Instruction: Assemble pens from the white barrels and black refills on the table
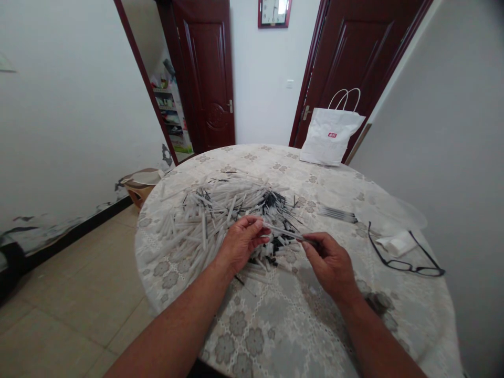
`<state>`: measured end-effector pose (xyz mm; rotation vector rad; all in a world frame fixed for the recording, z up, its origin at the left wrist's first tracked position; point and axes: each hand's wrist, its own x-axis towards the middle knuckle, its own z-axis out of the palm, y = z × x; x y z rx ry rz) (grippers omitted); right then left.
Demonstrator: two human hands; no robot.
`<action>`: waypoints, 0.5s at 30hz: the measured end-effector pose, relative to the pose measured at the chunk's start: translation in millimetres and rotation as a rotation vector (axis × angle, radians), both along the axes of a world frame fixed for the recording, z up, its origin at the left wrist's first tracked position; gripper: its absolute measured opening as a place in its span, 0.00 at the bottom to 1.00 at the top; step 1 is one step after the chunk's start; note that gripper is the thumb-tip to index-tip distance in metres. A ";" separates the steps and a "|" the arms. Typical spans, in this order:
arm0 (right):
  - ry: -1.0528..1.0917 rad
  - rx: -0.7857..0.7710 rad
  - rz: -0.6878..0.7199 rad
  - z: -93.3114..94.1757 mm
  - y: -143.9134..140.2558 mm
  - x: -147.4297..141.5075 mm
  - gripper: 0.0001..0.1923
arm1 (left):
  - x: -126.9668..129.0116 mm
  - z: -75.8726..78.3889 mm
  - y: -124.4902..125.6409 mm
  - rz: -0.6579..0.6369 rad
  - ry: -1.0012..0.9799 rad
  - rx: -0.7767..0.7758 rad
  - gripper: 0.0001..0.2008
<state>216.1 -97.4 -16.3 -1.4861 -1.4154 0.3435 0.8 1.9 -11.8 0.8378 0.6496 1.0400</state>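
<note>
My left hand [242,239] pinches the left end of a thin, pale translucent tube [284,231]. Its dark right end sits in the closed fingers of my right hand [333,262], so the tube spans both hands, tilted slightly down to the right. Whether the dark part is inside the tube or separate from it I cannot tell. Under and beyond my left hand spreads a big loose pile of similar whitish tubes [205,226]. Thin black pieces [275,202] lie bunched on the pile's right side. Several grey, dark-tipped sticks [337,213] lie side by side to the right.
A patterned cloth covers the round table [244,341]. Black-framed glasses [411,268] lie at the right beside a crumpled white wrapper [396,242]. At the back right stands a white paper bag [331,136]. A small dark object [380,302] sits near my right forearm.
</note>
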 end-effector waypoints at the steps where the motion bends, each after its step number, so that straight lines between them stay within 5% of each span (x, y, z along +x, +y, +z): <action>1: -0.018 0.006 -0.006 0.9 -0.1 -0.4 0.12 | 0.2 0.0 -0.4 -0.013 0.004 -0.004 0.17; 9: -0.386 0.155 0.101 1.3 2.0 2.1 0.12 | 1.8 0.7 -2.3 0.019 0.036 -0.002 0.17; 15: -0.322 0.042 0.138 6.3 0.1 1.0 0.14 | -2.0 3.9 -1.2 -0.040 0.072 0.014 0.17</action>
